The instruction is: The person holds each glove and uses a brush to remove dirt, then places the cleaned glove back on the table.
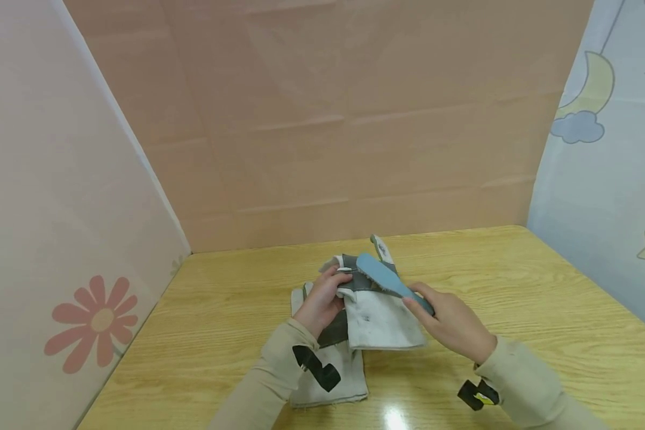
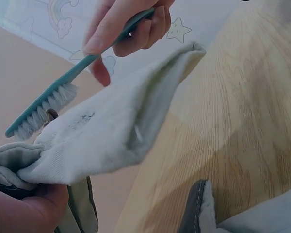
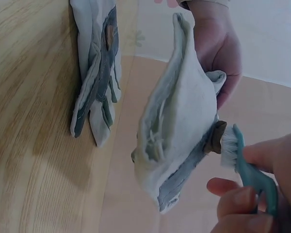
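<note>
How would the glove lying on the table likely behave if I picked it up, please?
The glove would probably droop, since its cuff looks like loose cloth. It seems unlikely to roll, as it lies flat on the table. It may be fairly light, judging by the similar glove that the left hand alone holds up.

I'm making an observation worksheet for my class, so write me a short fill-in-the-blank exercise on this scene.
1. The right hand holds a brush with ____ bristles.
2. The left hand grips one glove, while the other glove lies on the ____.
3. In the head view, the flower is on the ____ wall.
4. Directly above the printed cloud is a yellow ____.

Missing words: white; table; left; moon.
</note>
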`<state>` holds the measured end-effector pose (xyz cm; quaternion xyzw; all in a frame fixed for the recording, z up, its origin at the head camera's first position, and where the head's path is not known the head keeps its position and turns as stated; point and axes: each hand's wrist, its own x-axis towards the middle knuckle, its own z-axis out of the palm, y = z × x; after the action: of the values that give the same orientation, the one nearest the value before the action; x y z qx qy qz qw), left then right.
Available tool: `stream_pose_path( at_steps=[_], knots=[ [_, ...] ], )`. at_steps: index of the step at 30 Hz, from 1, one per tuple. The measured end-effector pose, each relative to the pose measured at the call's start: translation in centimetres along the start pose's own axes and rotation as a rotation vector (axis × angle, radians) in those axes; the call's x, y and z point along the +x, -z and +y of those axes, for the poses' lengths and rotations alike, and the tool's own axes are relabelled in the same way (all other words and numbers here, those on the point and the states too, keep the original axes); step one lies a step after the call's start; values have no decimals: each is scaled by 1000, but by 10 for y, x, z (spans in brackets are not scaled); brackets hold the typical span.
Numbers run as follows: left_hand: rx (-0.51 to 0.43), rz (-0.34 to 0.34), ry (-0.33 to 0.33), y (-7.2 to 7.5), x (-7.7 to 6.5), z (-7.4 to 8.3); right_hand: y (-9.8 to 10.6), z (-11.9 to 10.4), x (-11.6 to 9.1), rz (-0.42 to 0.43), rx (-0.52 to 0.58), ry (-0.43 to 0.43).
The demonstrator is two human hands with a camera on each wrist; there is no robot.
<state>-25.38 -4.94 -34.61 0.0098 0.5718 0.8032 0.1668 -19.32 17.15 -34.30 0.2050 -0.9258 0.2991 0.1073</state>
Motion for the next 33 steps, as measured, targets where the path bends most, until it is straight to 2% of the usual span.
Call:
stream_pose_path(
  at_steps=[6, 11, 24, 33],
  knots=[
    [1, -1, -1, 2, 0, 1, 3, 4, -2, -38, 2, -12],
    [4, 4, 1, 2, 0, 1, 4, 7, -4, -33, -16, 8],
    [-2, 13, 4, 0, 1, 0, 0, 1, 0, 39, -8, 51],
    [-21, 5, -3, 3, -1, 3, -1, 3, -2, -1, -24, -1]
  ],
)
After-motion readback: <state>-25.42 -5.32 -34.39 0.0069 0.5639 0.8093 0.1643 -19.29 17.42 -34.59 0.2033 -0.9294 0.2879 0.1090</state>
